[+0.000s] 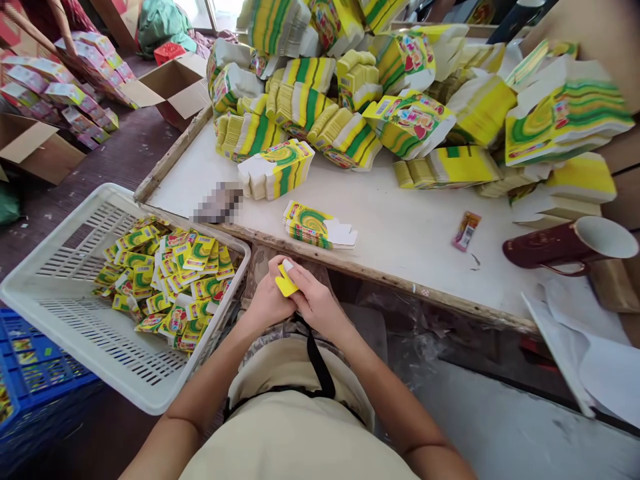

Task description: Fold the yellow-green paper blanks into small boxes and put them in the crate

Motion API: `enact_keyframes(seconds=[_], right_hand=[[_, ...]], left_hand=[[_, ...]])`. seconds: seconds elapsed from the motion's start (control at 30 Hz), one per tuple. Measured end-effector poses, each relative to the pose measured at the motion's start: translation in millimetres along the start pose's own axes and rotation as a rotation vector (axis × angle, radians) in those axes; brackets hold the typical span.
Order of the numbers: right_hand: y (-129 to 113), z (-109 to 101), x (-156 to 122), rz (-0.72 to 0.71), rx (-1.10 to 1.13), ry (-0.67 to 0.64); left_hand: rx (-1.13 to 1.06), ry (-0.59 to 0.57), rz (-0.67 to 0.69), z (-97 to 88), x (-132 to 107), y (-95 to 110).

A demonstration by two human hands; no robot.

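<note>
Just off the table's front edge, my left hand (pixel 269 301) and my right hand (pixel 316 298) meet in front of my body. Between them is a small yellow carton (pixel 285 285), gripped by both; my fingers cover much of it. Beyond my hands, a small stack of flat printed cartons (pixel 313 225) lies on the white table (pixel 395 233). Farther back is a bundle of yellow-green cartons (pixel 280 170). To the left, a white plastic basket (pixel 60 293) holds a heap of filled-looking small cartons (pixel 173 280).
Piles of flat cartons (pixel 310 97) cover the table's back. A maroon mug (pixel 550 245) lies on its side at right, near a small wrapped packet (pixel 467 231). A blue crate (pixel 45 360) stands below the basket. At upper left are an opened cardboard box (pixel 173 90) and another person's arm (pixel 63 27).
</note>
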State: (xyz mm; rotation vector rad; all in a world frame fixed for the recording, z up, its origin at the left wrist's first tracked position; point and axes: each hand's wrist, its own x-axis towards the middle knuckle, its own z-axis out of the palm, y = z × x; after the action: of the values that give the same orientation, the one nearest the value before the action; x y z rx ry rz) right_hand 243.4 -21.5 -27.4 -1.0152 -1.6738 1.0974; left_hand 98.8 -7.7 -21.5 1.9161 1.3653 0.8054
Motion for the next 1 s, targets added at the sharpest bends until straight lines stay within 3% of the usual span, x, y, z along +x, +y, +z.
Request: enact_keyframes(seconds=[0.1, 0.2, 0.5, 0.57, 0.7, 0.83, 1.0], right_hand=[[-0.2, -3.7, -0.6, -0.053, -0.064, 0.128], [3.9, -11.7, 0.5, -0.059, -0.098, 0.219], [-8.8, -51.8, -1.3, -0.133, -0.281, -0.174], [-12.0, -56.9, 0.4, -0.138, -0.309, -0.194], [-11.2, -53.5, 2.3, -0.141, -0.319, -0.084], [-0.8, -44.6, -0.9, -0.129, -0.259, -0.085], [8.5, -34.2, -2.1, -0.107, -0.257, 0.082]], left_hand=[[0.081, 0.153, 0.014, -1.0, -1.5, -2.4], [0.222, 0.174, -0.006, -10.3, -5.8, -2.2], [0.193, 0.003, 0.115, -36.3, -6.5, 2.7], [0.211, -0.003, 0.152, -39.1, -1.6, 6.9], [0.265, 0.058, 0.158, -41.0, 4.9, 12.2], [0.298, 0.023, 0.173, -39.3, 6.4, 12.2], [0.303, 0.021, 0.157, -36.1, 11.8, 15.1]])
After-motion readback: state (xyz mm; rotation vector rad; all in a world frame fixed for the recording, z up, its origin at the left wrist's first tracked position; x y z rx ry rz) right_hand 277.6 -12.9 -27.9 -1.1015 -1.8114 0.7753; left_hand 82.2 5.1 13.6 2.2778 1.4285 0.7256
